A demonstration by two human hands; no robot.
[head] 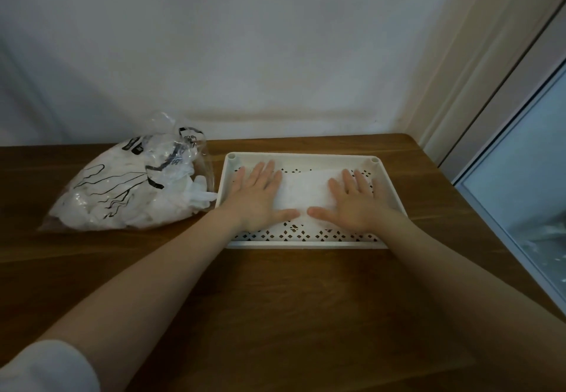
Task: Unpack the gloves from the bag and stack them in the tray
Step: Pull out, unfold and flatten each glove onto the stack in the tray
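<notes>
A white perforated tray (301, 156) lies on the wooden table, right of centre. Inside it rests a flat white glove (306, 191). My left hand (258, 197) presses flat on the glove's left end, fingers straight and spread. My right hand (356, 200) presses flat on its right end the same way. The two thumbs point toward each other and stay slightly apart. Left of the tray sits a clear plastic bag (128, 186) with black print, full of white gloves, its mouth facing the tray with a few gloves (200, 194) poking out.
The table (275, 299) backs onto a white wall. Its right edge runs along a window or glass door frame (514, 152). Bare wood stretches between the tray and me.
</notes>
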